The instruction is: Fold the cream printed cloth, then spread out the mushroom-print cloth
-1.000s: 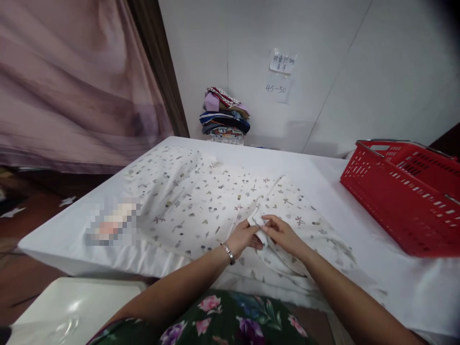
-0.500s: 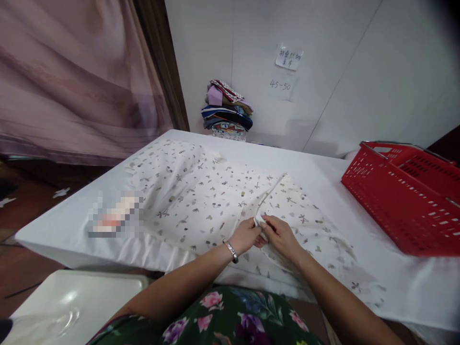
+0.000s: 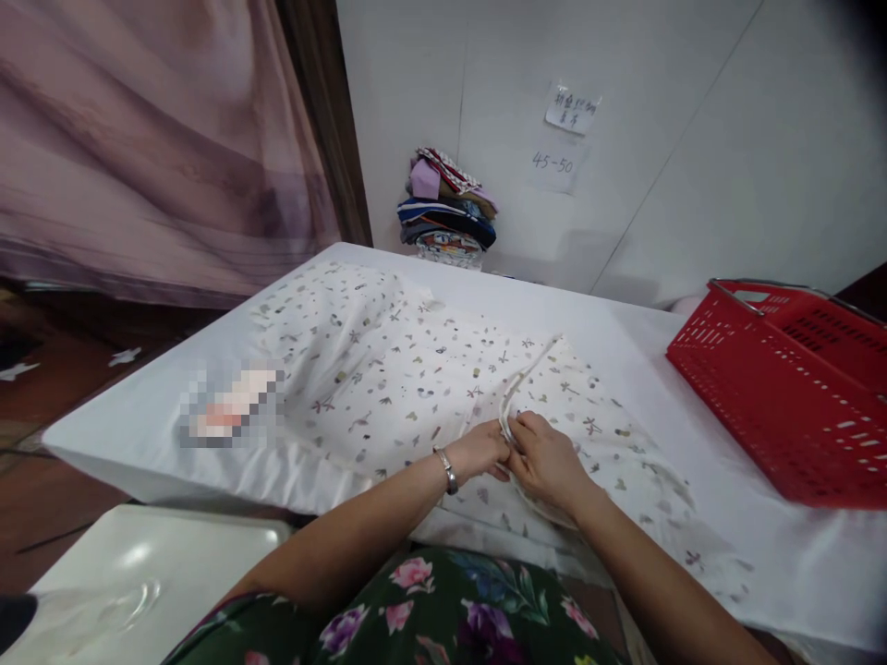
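A white garment printed with small plants and shapes lies spread across the white-covered table. Its front opening edge runs from the collar area down to my hands. My left hand, with a silver bracelet at the wrist, pinches this edge from the left. Pressed close to it, my right hand grips the same edge from the right with bent fingers. The fingertips meet at the fabric, and what lies between them, such as a button, is hidden.
A red perforated basket stands at the table's right. Folded clothes are stacked beyond the far edge, by the wall. A pixelated patch covers something on the table's left. A cream plastic stool is at the lower left.
The view has shifted slightly. My right hand has turned more over the edge, its fingers closer to the left ones. The garment lies as before.
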`<state>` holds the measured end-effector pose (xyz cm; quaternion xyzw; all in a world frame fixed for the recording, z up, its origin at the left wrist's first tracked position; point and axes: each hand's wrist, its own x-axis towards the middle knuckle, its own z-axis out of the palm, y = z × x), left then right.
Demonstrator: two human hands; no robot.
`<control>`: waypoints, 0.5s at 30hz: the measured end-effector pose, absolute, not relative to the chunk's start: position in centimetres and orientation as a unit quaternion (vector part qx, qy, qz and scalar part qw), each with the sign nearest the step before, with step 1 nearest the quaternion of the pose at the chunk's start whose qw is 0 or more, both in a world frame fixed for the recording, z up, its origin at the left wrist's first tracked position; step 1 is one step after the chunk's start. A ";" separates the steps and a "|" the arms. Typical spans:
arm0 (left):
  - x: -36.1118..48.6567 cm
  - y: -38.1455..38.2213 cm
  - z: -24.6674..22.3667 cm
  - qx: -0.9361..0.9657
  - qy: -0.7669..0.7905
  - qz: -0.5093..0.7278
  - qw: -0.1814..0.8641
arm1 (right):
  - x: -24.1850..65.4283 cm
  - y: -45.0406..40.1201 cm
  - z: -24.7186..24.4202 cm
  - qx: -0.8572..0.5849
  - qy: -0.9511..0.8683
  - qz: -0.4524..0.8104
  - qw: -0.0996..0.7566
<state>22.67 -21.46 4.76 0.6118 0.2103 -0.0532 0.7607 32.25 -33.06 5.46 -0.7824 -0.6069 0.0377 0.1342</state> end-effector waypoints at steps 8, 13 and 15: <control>23.8 -21.2 5.0 0.838 0.153 -0.039 0.522 | 32.1 -33.1 5.1 -0.817 -0.568 0.000 0.102; 25.0 -21.4 6.1 0.900 0.139 -0.052 0.409 | 32.5 -33.5 4.7 -0.832 -0.532 -0.026 0.152; 25.6 -21.6 6.8 0.914 0.102 -0.054 0.388 | 33.3 -34.1 4.8 -0.826 -0.518 -0.015 0.222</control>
